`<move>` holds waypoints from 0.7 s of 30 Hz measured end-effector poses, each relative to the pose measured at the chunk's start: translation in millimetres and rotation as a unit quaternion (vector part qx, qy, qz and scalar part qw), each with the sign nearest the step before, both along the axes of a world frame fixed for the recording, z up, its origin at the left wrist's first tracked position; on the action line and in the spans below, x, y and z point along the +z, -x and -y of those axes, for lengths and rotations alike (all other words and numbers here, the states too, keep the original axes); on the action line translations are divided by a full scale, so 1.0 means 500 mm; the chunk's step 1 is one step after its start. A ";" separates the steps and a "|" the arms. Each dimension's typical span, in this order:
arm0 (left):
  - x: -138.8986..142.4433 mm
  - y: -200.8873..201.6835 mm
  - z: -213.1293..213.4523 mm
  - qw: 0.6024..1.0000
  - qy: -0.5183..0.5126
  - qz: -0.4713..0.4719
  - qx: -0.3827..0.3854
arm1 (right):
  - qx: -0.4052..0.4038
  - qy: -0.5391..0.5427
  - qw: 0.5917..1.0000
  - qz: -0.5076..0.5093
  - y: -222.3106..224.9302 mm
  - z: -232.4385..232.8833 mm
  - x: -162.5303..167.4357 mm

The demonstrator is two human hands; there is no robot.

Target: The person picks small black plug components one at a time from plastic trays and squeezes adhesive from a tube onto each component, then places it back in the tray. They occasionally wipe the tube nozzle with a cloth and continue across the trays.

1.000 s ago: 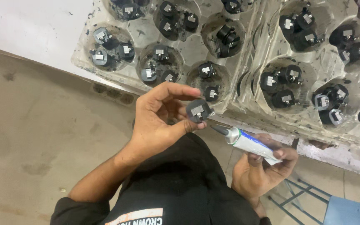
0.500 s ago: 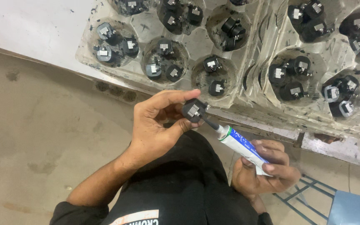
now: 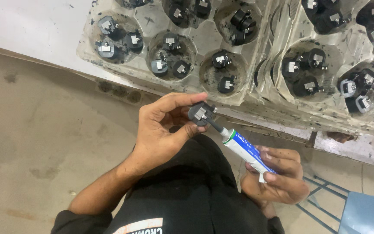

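My left hand pinches a small round black part with a metal clip on its face, held between thumb and fingers just below the table edge. My right hand grips a white and blue tube with a dark nozzle. The nozzle tip touches the lower right side of the black part. Both hands sit above my lap in dark clothing.
A clear plastic tray with round cups holds several similar black parts on the white table. A second tray lies to its right. Concrete floor is at left; a blue stool stands at lower right.
The tube's nozzle has come up from beside the part to touch it. My right hand moved lower and to the right along the tube.
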State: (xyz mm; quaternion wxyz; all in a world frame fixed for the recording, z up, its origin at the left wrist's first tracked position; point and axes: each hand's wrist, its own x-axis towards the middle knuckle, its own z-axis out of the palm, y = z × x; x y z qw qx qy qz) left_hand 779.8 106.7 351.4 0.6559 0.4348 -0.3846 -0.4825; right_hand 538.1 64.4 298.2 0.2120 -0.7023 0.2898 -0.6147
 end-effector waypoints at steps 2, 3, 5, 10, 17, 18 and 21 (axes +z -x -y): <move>0.000 0.000 -0.004 1.000 -0.013 0.005 0.002 | -0.004 0.004 1.000 0.013 -0.005 -0.004 -0.001; 0.000 0.000 -0.006 1.000 -0.018 0.008 0.003 | -0.009 0.013 1.000 0.022 -0.009 -0.005 -0.003; 0.001 0.001 -0.007 1.000 -0.018 0.000 0.002 | -0.015 0.018 0.999 0.023 -0.012 -0.008 -0.002; 0.004 0.005 -0.009 1.000 -0.011 -0.009 0.008 | -0.014 0.018 1.000 0.004 -0.007 -0.009 0.004; -0.016 0.011 -0.010 0.999 -0.006 -0.032 0.007 | 0.024 0.020 0.999 -0.015 0.004 0.000 0.008; -0.021 0.013 -0.009 0.999 -0.008 -0.043 0.006 | 0.026 0.019 0.999 -0.020 0.005 -0.002 0.008; -0.039 0.021 -0.004 0.996 0.010 -0.089 -0.007 | 0.002 0.029 1.000 0.003 0.005 -0.004 0.001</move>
